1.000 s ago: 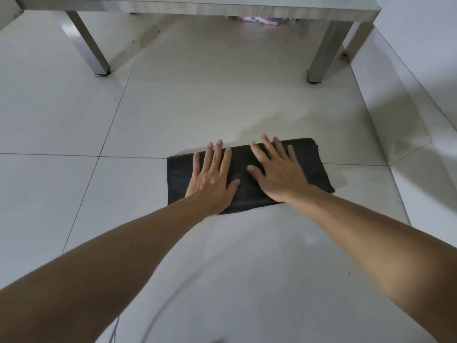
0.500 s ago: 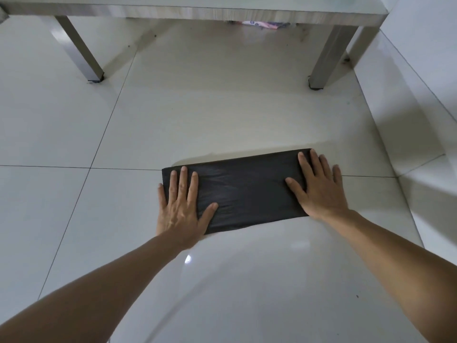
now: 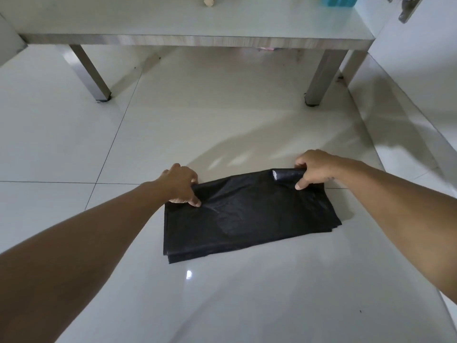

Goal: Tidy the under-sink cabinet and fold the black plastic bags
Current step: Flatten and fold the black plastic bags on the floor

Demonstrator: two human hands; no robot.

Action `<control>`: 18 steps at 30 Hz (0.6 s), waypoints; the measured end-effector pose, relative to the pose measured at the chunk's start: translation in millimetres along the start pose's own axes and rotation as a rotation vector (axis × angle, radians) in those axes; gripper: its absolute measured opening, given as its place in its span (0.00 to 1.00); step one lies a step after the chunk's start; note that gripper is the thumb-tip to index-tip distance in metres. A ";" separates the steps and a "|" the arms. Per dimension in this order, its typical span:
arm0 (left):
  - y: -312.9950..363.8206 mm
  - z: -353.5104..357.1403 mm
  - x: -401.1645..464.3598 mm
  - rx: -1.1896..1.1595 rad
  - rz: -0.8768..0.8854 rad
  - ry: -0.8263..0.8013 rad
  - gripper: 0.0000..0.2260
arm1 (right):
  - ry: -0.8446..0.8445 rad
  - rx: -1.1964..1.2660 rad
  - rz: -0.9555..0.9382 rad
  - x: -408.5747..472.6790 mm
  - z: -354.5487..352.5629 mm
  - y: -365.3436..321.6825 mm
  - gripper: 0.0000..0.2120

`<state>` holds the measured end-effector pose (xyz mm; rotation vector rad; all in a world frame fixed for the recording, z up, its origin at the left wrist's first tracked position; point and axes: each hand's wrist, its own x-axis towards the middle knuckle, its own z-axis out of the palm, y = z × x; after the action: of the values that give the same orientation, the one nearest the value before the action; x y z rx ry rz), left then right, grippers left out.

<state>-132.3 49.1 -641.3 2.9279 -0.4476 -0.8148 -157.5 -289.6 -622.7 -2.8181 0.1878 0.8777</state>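
Hands, flat on black bag [image 3: 249,219] before, now pinch far corners: left hand [image 3: 181,185], right hand [image 3: 312,169].

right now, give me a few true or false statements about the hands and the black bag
1. The left hand grips the far left corner of the black plastic bag. True.
2. The right hand lies flat and open on the bag. False: it pinches the far right edge, which is lifted.
3. The bag lies on the tiled floor. True.
4. The bag sits on top of the low table. False: it is on the floor in front of the table.
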 end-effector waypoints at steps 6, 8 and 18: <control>-17.2 -10.9 -11.5 -0.444 -0.099 -0.066 0.13 | 0.089 0.584 0.035 -5.4 2.6 15.5 0.19; -31.0 -7.1 -19.7 -0.736 -0.204 -0.050 0.10 | 0.087 0.927 0.102 -9.1 9.4 20.2 0.20; -39.7 21.8 -60.6 -1.583 -0.343 -0.096 0.15 | 0.121 1.127 0.145 -13.1 25.0 -3.3 0.12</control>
<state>-182.7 105.2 -635.7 1.4587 0.5264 -0.7535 -181.3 -280.2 -635.0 -1.7962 0.6633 0.3931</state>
